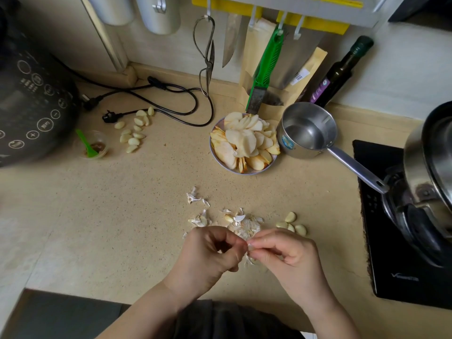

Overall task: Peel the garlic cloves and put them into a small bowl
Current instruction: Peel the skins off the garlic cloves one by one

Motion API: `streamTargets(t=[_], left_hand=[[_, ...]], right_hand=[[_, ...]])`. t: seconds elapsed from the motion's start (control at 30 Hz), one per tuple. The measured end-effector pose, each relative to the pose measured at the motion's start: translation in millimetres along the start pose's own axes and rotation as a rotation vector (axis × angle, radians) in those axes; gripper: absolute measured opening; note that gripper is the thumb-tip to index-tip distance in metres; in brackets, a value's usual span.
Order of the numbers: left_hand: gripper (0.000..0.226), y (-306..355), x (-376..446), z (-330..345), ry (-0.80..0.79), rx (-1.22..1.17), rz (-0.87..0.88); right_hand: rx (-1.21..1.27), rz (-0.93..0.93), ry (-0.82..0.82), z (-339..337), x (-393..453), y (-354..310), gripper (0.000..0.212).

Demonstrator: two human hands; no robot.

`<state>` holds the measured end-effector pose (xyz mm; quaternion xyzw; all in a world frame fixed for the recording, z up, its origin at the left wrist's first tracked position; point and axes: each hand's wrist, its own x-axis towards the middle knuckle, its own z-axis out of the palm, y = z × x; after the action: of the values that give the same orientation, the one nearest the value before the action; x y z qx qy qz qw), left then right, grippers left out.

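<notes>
Down at the bottom middle of the frame: left hand [212,253] and right hand [291,253], fingertips pressed together on one garlic clove [250,247], both pinching at its papery skin. Clove mostly hidden between the fingers, so hard to say how much skin is off.

Just above the hands, a scatter of loose skins [241,221] with an unpeeled-looking clove or two mixed in. Right of that, a little cluster of peeled cloves [292,224] sitting bare on the counter. Bigger pile of cloves [134,133] way off at the upper left, beside a small clear cup [93,145] with a green spoon in it. No obvious empty small bowl anywhere; can't tell which dish is meant for the garlic.

Stuff that could go wrong, just guessing: slippery clove popping out of the pinch and rolling off the near edge, close below the hands. Peeled ones getting lost in the skins, same pale colour. Bits of skin sticking to fingers and riding along into the bowl.

Counter [97,216] is beige speckled stone. Plate of sliced fruit [244,143] in the middle, steel saucepan [307,130] right beside it, black stove [396,241] with a pot at the right edge. Dark cooker [29,99] upper left, black cords trailing. Scissors [206,55], knives and a dark bottle [342,69] along the back wall.
</notes>
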<state>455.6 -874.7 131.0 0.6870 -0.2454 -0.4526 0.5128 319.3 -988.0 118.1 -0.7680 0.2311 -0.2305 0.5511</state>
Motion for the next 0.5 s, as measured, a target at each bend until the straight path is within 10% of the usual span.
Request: streamTargets(t=[0.5], left_hand=[[0.014,4,-2,11,0.058,-0.227,-0.043]], right_hand=[[0.433,0.234,0.11,16,-4,0,0.023]])
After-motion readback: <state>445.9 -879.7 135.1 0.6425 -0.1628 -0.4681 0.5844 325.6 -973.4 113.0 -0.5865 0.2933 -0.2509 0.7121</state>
